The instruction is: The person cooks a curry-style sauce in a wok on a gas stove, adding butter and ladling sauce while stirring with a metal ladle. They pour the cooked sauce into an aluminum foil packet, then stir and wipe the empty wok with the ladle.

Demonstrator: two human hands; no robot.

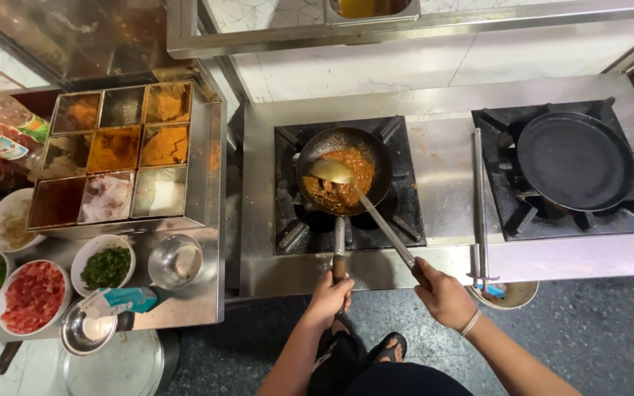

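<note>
A small dark frying pan (376, 150) sits on the left burner of the steel stove, filled with orange-red curry (346, 189). My left hand (329, 295) grips the pan's long handle (340, 246) at its near end. My right hand (443, 293) holds a long metal ladle (387, 227) by its handle. The ladle's bowl (329, 171) rests in the curry near the pan's left side.
A flat black griddle (574, 161) sits on the right burner. At left a steel spice box (115, 150) with several compartments stands on a counter, with bowls of chopped tomato (33, 295), green herbs (106, 267), an empty steel bowl (175, 260) and a carton (122, 301).
</note>
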